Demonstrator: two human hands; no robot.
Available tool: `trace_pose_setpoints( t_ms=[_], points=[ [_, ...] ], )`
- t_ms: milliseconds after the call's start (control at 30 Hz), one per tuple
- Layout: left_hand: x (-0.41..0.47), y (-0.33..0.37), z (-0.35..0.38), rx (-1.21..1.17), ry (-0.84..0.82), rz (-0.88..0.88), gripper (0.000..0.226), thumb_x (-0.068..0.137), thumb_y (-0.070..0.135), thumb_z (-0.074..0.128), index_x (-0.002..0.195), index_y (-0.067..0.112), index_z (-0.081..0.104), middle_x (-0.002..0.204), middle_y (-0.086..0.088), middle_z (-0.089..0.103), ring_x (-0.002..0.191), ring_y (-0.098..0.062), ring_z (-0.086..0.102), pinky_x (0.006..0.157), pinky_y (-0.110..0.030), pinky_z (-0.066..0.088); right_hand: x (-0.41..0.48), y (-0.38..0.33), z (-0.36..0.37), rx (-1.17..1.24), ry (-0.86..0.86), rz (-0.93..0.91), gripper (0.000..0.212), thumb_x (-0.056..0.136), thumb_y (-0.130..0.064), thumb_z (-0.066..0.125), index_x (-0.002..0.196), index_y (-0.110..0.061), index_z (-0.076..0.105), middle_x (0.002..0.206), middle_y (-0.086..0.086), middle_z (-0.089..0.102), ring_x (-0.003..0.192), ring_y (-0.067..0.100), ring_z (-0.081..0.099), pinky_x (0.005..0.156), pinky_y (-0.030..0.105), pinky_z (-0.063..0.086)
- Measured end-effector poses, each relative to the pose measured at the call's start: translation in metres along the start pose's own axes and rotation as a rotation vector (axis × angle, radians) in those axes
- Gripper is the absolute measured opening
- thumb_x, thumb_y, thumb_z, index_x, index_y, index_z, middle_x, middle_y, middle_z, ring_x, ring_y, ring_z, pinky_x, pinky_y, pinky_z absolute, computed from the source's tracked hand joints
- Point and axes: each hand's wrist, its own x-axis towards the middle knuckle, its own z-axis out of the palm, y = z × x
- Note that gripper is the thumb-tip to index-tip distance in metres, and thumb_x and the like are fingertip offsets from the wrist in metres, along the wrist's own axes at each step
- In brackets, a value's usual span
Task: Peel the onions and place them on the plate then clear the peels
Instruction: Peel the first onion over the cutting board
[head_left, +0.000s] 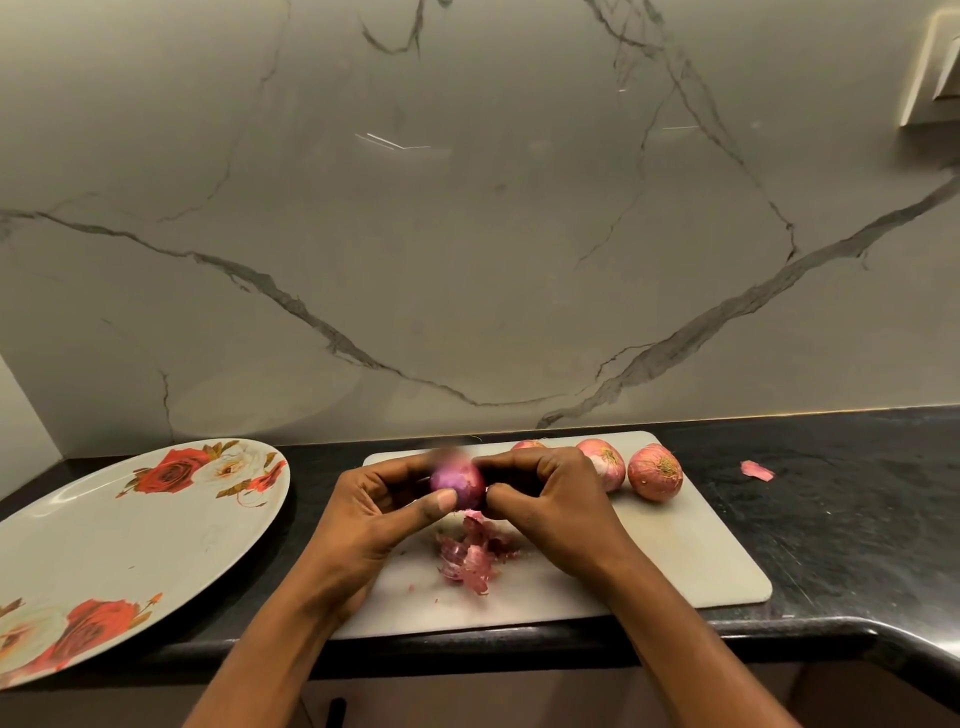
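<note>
Left hand (384, 499) and right hand (550, 499) together grip a glossy purple half-peeled onion (460, 483) above a pale rectangular cutting board (691, 551). Pink papery peels (470, 553) heaped beneath; three unpeeled reddish onions (654, 472) at the board's far edge. Rose-patterned white oval plate (130, 525) left, on black countertop (857, 519).

**No writing to read**

No word, label, brand mark or number can be read anywhere in the view. The plate (130, 545) on the left carries only a printed pattern of red and white roses. The cutting board (675, 561), the dark tabletop (831, 519) and the veined marble wall (467, 260) at the far side show no lettering.
</note>
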Motion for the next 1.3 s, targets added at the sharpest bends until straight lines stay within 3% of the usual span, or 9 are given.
trace_pose_setpoints(
  t_ms=[100, 167, 267, 467, 633, 733, 900, 1033, 1300],
  points=[
    [0.0002, -0.0001, 0.0011, 0.012, 0.007, 0.005, 0.051, 0.078, 0.001, 0.079, 0.128, 0.009, 0.072, 0.123, -0.009, 0.077, 0.119, -0.024, 0.073, 0.097, -0.029, 0.060, -0.0002, -0.0019, 0.0010, 0.061, -0.018, 0.025, 0.025, 0.092, -0.030, 0.081, 0.117, -0.028, 0.081, 0.104, -0.010, 0.081, 0.100, 0.011, 0.078, 0.090, 0.038, 0.065],
    [0.0003, -0.0004, 0.0010, 0.022, 0.007, 0.005, 0.051, 0.076, 0.003, 0.080, 0.126, 0.011, 0.073, 0.123, -0.008, 0.078, 0.119, -0.023, 0.073, 0.094, -0.028, 0.060, -0.0005, -0.0032, 0.0016, 0.054, -0.021, 0.027, 0.033, 0.088, -0.042, 0.085, 0.117, -0.027, 0.081, 0.105, -0.010, 0.081, 0.100, 0.009, 0.077, 0.089, 0.037, 0.065],
    [0.0013, -0.0015, -0.0001, 0.033, -0.005, 0.000, 0.051, 0.077, 0.003, 0.081, 0.127, 0.011, 0.074, 0.124, -0.009, 0.077, 0.121, -0.025, 0.072, 0.098, -0.032, 0.060, 0.0000, -0.0012, 0.0009, 0.014, -0.018, 0.022, 0.035, 0.087, -0.037, 0.086, 0.119, -0.025, 0.081, 0.107, -0.010, 0.081, 0.101, 0.006, 0.076, 0.090, 0.034, 0.064],
    [0.0001, -0.0020, -0.0016, -0.001, -0.007, 0.000, 0.050, 0.081, 0.000, 0.079, 0.131, 0.006, 0.072, 0.126, -0.012, 0.076, 0.122, -0.028, 0.071, 0.107, -0.037, 0.055, 0.0004, 0.0004, -0.0005, -0.029, -0.009, -0.004, 0.034, 0.091, -0.008, 0.071, 0.119, -0.022, 0.081, 0.104, -0.008, 0.081, 0.097, 0.009, 0.078, 0.089, 0.034, 0.065],
    [0.0011, -0.0033, -0.0017, -0.003, 0.007, 0.007, 0.051, 0.080, 0.000, 0.080, 0.130, 0.008, 0.072, 0.126, -0.012, 0.076, 0.121, -0.028, 0.071, 0.105, -0.036, 0.056, 0.0007, 0.0024, 0.0019, 0.038, 0.003, 0.018, 0.028, 0.095, -0.020, 0.074, 0.122, -0.024, 0.079, 0.109, -0.009, 0.081, 0.102, 0.010, 0.077, 0.089, 0.038, 0.065],
    [0.0031, -0.0043, -0.0020, -0.002, 0.048, 0.032, 0.051, 0.079, 0.000, 0.081, 0.128, 0.009, 0.073, 0.125, -0.011, 0.076, 0.119, -0.029, 0.072, 0.100, -0.033, 0.059, 0.0008, 0.0014, 0.0027, 0.087, 0.031, 0.046, 0.039, 0.091, -0.034, 0.083, 0.128, -0.025, 0.076, 0.117, -0.006, 0.079, 0.106, 0.010, 0.076, 0.090, 0.040, 0.065],
    [0.0028, -0.0049, -0.0006, 0.026, 0.106, 0.052, 0.057, 0.072, 0.005, 0.087, 0.127, 0.011, 0.073, 0.124, -0.008, 0.077, 0.114, -0.027, 0.075, 0.096, -0.037, 0.061, -0.0010, -0.0011, 0.0022, 0.001, 0.057, -0.017, 0.020, 0.086, -0.029, 0.087, 0.104, -0.023, 0.078, 0.098, -0.008, 0.078, 0.097, 0.008, 0.076, 0.086, 0.031, 0.065],
    [0.0027, -0.0062, -0.0008, 0.052, 0.092, 0.041, 0.056, 0.071, 0.004, 0.090, 0.125, 0.014, 0.075, 0.126, -0.010, 0.076, 0.115, -0.031, 0.074, 0.099, -0.048, 0.059, -0.0006, -0.0005, 0.0030, -0.045, 0.028, -0.045, 0.019, 0.088, -0.030, 0.085, 0.104, -0.023, 0.078, 0.099, -0.008, 0.077, 0.097, 0.009, 0.075, 0.087, 0.032, 0.065],
    [0.0021, -0.0054, -0.0007, 0.083, 0.096, 0.043, 0.055, 0.069, 0.007, 0.092, 0.121, 0.016, 0.076, 0.124, -0.008, 0.076, 0.113, -0.031, 0.075, 0.093, -0.042, 0.063, 0.0021, 0.0062, 0.0026, -0.052, 0.012, -0.048, 0.007, 0.096, -0.025, 0.078, 0.102, -0.022, 0.081, 0.094, -0.006, 0.078, 0.090, 0.016, 0.077, 0.082, 0.044, 0.065]
  ],
)
